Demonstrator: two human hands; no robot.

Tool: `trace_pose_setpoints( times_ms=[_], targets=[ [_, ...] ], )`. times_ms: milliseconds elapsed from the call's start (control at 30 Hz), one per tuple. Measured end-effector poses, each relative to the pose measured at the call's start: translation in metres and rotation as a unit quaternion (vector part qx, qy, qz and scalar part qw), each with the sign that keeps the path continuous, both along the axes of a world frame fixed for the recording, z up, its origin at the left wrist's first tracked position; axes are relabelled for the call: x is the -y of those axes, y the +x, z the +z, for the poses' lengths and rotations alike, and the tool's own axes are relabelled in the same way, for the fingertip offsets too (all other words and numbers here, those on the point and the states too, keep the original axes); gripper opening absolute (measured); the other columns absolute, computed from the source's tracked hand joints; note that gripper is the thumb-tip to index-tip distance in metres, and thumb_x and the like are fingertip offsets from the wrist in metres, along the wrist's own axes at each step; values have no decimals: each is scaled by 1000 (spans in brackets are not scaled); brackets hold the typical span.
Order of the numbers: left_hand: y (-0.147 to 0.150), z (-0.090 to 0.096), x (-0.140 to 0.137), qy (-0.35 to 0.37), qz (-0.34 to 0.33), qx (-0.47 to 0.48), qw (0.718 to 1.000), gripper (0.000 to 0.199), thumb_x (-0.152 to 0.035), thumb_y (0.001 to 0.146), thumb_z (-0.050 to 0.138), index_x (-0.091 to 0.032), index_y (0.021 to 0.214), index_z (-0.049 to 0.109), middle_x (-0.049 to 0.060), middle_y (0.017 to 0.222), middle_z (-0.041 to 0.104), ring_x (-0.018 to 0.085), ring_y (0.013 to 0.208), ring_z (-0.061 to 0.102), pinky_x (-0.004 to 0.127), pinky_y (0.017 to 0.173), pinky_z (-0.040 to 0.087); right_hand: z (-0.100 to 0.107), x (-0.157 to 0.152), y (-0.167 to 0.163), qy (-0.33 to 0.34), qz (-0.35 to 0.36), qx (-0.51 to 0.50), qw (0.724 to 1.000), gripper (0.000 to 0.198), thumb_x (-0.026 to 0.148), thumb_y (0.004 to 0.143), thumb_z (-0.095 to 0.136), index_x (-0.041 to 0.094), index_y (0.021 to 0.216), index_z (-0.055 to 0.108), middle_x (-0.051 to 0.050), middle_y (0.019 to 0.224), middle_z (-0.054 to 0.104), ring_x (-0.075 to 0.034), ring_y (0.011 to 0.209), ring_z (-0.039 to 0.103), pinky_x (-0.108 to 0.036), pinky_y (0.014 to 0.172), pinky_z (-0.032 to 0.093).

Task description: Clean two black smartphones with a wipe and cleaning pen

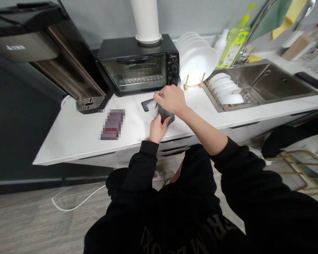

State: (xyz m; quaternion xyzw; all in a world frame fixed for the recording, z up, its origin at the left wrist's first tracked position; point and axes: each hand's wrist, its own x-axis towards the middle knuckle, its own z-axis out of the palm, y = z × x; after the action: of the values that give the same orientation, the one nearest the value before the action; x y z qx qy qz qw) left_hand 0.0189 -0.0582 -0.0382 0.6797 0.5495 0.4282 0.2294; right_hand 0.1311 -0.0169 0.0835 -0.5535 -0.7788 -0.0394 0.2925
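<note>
My left hand (158,129) is closed round the near end of a dark grey, phone-sized slab (164,114), held just above the white counter. Over its far end bends my right hand (172,99), fingers curled and pinched together near the upper left edge. What the right fingertips grip is hidden. Beside the slab on the left, a thin whitish sheet (153,108) shows. It partly covers a flat black piece (147,104) lying on the counter. Further left lies a blurred-out, phone-shaped rectangle (112,124).
A black toaster oven (139,70) stands behind my hands, a white cylindrical container (147,21) on top. At left is a tall drinks machine (69,63). Plates (198,63) stand in a rack on the right, beside a green soap bottle (234,44) and a sink (278,84) holding bowls.
</note>
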Motion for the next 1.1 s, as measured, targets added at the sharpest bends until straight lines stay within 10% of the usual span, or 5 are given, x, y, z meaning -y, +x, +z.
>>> trace_pose_setpoints(
  times_ms=[233, 533, 800, 1100],
  targets=[
    [-1, -3, -2, 0, 18, -39, 999, 13, -31, 95, 72, -21, 90, 64, 8, 78, 76, 31, 81, 77, 39, 79, 59, -55, 6, 18, 127, 60, -22, 990, 62, 42, 111, 14, 25, 121, 73, -11, 122, 70, -28, 124, 57, -45, 107, 40],
    [0, -2, 0, -2, 9, -42, 999, 22, -37, 100, 65, -21, 115, 68, 11, 96, 80, 32, 90, 78, 40, 81, 59, -9, 10, -3, 43, 19, 9, 999, 61, 41, 111, 25, 15, 87, 74, -14, 85, 70, -30, 96, 65, -49, 95, 46],
    [-1, 2, 0, -9, 2, -84, 996, 31, -24, 97, 64, -18, 127, 66, 12, 97, 80, 32, 91, 78, 38, 84, 58, -62, 19, 29, 186, 161, -21, 969, 67, 54, 111, 10, 22, 150, 54, -11, 144, 63, -26, 145, 48, -51, 127, 26],
    [1, 1, 1, -14, 17, -88, 996, 17, -34, 97, 66, -20, 87, 69, 15, 85, 79, 35, 95, 78, 39, 85, 58, -14, 22, 6, 53, 52, -7, 997, 58, 44, 111, 28, 20, 80, 71, -11, 81, 69, -28, 90, 65, -44, 91, 46]
  ],
)
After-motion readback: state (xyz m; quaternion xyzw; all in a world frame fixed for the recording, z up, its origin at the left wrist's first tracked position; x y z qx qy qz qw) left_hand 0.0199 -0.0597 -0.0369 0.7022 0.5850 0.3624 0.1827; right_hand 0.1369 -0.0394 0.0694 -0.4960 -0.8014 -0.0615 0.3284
